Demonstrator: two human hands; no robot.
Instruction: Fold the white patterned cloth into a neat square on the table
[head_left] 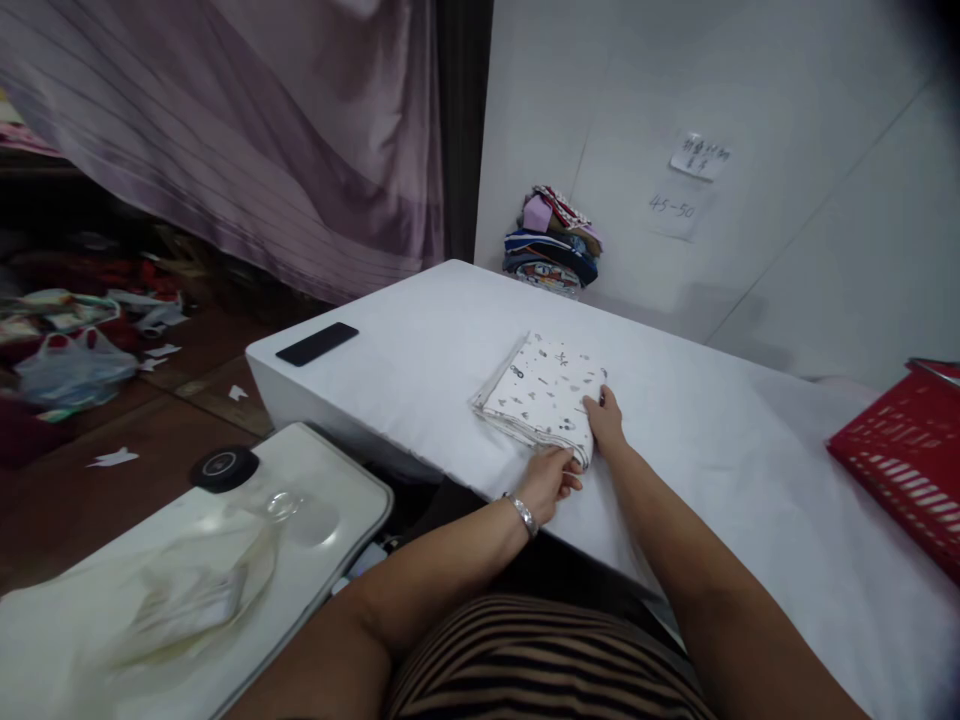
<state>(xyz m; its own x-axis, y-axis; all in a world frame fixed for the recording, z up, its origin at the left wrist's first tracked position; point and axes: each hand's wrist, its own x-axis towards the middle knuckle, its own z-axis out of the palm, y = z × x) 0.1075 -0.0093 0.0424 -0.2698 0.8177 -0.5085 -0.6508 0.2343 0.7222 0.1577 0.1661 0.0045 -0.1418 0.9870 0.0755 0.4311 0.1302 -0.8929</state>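
A folded white cloth (551, 385) with small dark printed figures lies on the white-covered table (420, 330). Its layered edges show along the near side. My left hand (551, 480), with a silver bracelet at the wrist, pinches the cloth's near corner; part of the fingers is hidden beneath the edge. At the cloth's right edge is my right hand (606, 420), its fingers curled around the folded side and its thumb near the top face.
A black phone-like slab (317, 344) lies at the table's left end. Folded clothes (553, 240) are stacked against the wall. A red plastic basket (904, 450) stands at right. Lower left, a pale surface (352, 480) bears a round black object (223, 467). A purple curtain (330, 130) hangs behind.
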